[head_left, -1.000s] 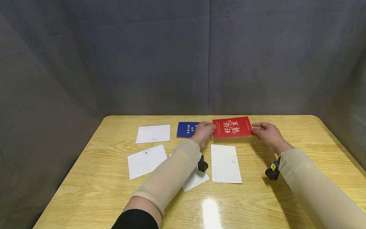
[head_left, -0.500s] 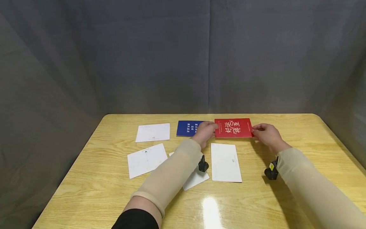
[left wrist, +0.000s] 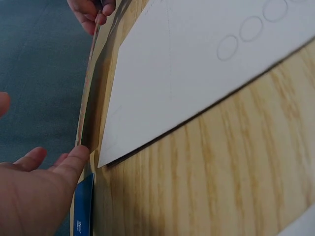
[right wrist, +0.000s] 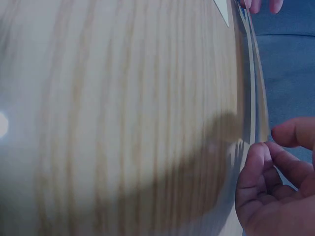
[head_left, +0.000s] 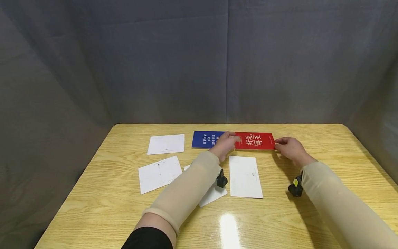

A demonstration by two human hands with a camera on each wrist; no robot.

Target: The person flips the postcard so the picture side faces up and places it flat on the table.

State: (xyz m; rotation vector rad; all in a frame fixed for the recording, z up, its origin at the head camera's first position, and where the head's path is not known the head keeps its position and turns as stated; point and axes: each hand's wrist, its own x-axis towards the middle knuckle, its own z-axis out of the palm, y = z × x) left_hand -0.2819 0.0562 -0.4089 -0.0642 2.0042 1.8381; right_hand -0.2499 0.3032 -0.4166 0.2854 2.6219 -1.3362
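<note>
A red card (head_left: pixel 255 141) with white Chinese lettering lies nearly flat, low over the far part of the table. My left hand (head_left: pixel 226 145) grips its left end, fingertips overlapping the red edge. At the opposite end my right hand (head_left: pixel 291 149) holds the right edge with its fingertips. From the left wrist, the red card (left wrist: pixel 87 88) shows edge-on, with the left thumb at its near end. The right wrist view also has the card (right wrist: pixel 256 69) edge-on, beside the right fingertips. A blue card (head_left: pixel 205 139) with white lettering lies just left, partly hidden by the left hand.
White cards lie on the wooden table (head_left: pixel 102 204): one at the back left (head_left: pixel 166 143), one below it (head_left: pixel 159 173), another (head_left: pixel 212 196) partly under the left forearm, and an upright one (head_left: pixel 245 177) in front of the red card. A grey curtain (head_left: pixel 174 69) hangs behind.
The red card has come down from a raised tilt to nearly flat, shifting slightly right and nearer. Both hands moved with it, and more of the blue card shows.
</note>
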